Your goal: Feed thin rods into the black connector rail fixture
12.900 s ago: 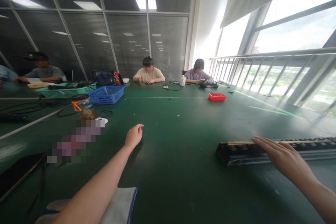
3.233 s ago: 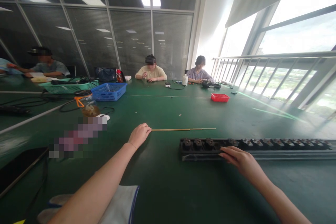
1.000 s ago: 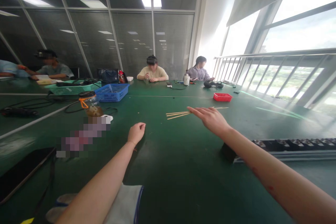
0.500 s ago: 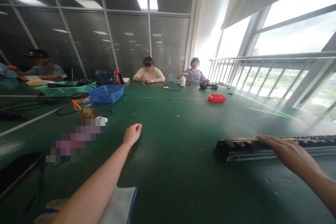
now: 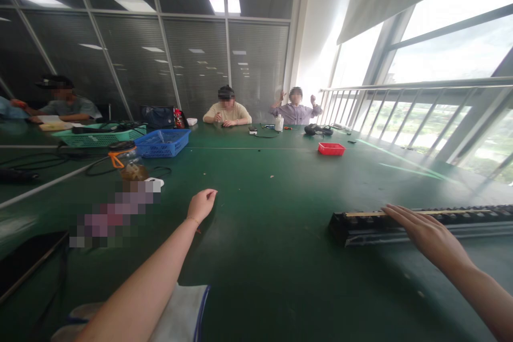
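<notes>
Right hand, fingers extended, grip can't tell, over thin straight tan sticks atop long black ridged bar, near its left end. Left hand: fingertips together, glossy green table.

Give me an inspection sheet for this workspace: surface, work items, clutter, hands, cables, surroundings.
Surface: glossy dark-green tabletop, with a few small pale specks.
Work items: thin tan sticks, count unclear, along the top of a long black notched bar.
Clutter: blue plastic basket, teal plastic basket, red plastic basket, clear jar with orange strap.
Hands: left hand curled, nothing seen in it; right hand over the sticks, grip hidden.
Cables: black cables at far left, tangled-looking.
Surroundings: glass partition ahead, metal railing at right, several people seated around the table.
</notes>
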Motion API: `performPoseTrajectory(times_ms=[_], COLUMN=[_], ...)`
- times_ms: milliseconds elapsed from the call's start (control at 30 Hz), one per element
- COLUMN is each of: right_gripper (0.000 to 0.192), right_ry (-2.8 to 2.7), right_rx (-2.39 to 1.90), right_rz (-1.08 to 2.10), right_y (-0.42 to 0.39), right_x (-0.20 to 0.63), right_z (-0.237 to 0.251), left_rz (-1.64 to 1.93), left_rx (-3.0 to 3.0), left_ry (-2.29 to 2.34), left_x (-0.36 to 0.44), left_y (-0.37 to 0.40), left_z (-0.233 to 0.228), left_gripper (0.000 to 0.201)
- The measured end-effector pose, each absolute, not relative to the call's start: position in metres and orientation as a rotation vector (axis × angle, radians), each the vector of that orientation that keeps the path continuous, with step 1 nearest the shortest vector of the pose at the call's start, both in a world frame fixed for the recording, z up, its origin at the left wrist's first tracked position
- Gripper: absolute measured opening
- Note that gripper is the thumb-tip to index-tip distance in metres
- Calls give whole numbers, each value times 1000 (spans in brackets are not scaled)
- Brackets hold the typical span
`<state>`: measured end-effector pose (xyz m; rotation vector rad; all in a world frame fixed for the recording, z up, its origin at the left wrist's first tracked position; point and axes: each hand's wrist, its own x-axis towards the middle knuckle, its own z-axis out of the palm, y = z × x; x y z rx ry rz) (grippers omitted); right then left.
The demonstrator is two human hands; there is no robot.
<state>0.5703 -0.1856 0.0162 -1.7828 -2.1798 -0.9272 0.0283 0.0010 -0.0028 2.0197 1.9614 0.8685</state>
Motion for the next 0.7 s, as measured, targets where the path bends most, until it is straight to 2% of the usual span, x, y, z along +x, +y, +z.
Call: performPoseTrajectory(times_ms=[267,467,700], right_gripper=[49,55,49], right_ry=[-2180,-2086,-2017], right_rx=[-1622,-1684,-1755], right_rz=[-1078,-997,-1034], right_y=[-182,-185,-193], right_x=[570,562,548], right_z=[10,1,17], left_rz=[883,863,856], left_rx=[2065,2087,2103], left_ry=[1952,1947,1935], left_x=[27,27,26], left_y=[5,4,5], left_z=[-7,-7,-8], left_gripper=[29,30,31])
